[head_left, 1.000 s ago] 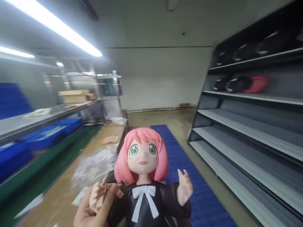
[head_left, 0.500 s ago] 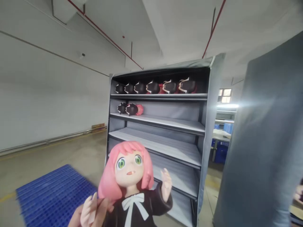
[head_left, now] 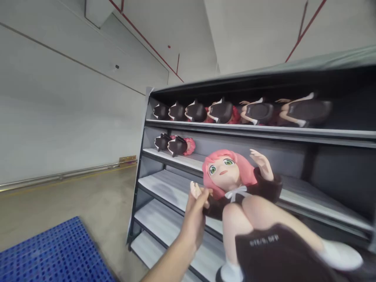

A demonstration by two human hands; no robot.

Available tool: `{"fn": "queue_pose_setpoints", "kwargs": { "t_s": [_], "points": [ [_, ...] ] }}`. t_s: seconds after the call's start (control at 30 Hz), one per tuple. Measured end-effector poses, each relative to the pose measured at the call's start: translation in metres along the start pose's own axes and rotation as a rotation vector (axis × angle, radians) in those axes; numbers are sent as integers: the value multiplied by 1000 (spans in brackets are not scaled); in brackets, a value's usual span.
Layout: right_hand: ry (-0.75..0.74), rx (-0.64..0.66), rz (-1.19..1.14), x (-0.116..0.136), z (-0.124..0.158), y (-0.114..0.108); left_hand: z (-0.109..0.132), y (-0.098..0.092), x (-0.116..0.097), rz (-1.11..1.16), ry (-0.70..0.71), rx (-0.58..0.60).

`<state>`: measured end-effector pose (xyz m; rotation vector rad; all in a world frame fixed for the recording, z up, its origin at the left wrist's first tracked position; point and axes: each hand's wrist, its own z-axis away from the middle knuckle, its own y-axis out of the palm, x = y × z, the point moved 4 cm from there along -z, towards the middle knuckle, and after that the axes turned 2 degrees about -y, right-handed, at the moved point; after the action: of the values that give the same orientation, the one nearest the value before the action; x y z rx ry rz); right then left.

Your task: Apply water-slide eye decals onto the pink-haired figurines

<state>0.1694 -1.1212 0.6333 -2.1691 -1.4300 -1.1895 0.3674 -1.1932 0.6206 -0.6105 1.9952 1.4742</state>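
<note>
change: doll (head_left: 235,184) had swung from upright to lying back, feet toward camera, now level with rack (head_left: 164,184) | left grip (head_left: 195,219) closed on doll's arm, doll just right of it | right grip unseen | make: glossy moulded plastic, pink hair, black dress | beyond grip: more dolls (head_left: 176,145) lying flat
</note>
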Motion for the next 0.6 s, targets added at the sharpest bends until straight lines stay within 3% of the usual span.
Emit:
{"fn": "queue_pose_setpoints", "kwargs": {
  "t_s": [0.1,0.17,0.3,0.43,0.6],
  "points": [
    [119,-75,-41,-45,5,9,-79,-15,-2,-40,-145,87],
    [242,-188,-128,-76,-13,22,-136,-26,0,-72,-211,106],
    [305,-228,-214,-120,-96,70,-251,-40,5,-127,-266,129],
    [236,-176,-190,-150,-185,117,-355,-46,3,-127,-298,166],
    [69,-106,-100,-199,-259,161,-463,-53,8,-61,-402,235]
  ]
}}
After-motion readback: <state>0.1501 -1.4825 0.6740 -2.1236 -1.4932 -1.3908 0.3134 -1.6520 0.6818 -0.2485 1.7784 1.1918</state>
